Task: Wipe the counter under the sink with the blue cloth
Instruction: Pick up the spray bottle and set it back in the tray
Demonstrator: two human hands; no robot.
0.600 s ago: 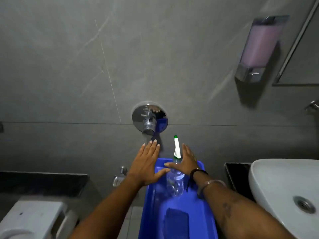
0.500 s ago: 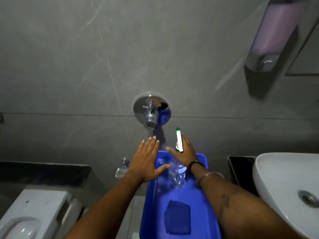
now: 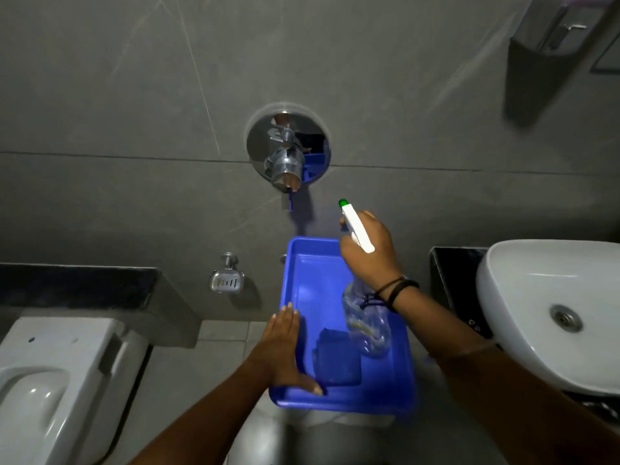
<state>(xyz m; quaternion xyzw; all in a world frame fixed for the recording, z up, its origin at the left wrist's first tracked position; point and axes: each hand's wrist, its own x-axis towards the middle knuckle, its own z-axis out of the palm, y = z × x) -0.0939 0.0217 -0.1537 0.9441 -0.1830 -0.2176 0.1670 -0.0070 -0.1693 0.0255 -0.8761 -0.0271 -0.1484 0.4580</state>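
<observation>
A folded blue cloth (image 3: 339,359) lies in a blue plastic tray (image 3: 312,273) in front of me. My right hand (image 3: 367,253) grips the white trigger head of a clear spray bottle (image 3: 367,325), lifted over the tray's right side. My left hand (image 3: 283,350) rests on the tray's left rim, thumb over the near edge beside the cloth. The white sink (image 3: 550,307) stands at the right, on a dark counter (image 3: 453,283) whose black edge shows to its left.
A chrome wall tap (image 3: 287,152) sticks out above the tray. A small metal soap dish (image 3: 227,280) hangs left of the tray. A white toilet (image 3: 57,380) is at lower left below a dark ledge (image 3: 77,283). A soap dispenser (image 3: 553,28) hangs at top right.
My right hand has lifted the spray bottle up and to the right. My left hand has slid back along the tray's left rim towards me. The view has tilted downwards.
</observation>
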